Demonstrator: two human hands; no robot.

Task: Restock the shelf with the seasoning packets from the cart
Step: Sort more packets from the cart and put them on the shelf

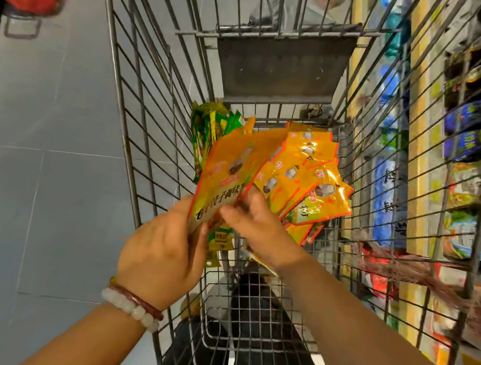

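Bright even light, glare on foil packets, edges blurred and warped.

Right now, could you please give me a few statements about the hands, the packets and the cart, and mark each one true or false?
1. Both hands hold the fanned orange-yellow foil seasoning packets. True: the left hand grips one end and the right hand pinches the rest.
2. The packets are held over the grey wire shopping cart. True.
3. The green foil packets are in the right hand. False: they stand in the cart behind the orange ones.
4. The stocked shelf is to the person's left. False: it is to the right.
5. The beaded bracelets are on the right wrist. False: the left.
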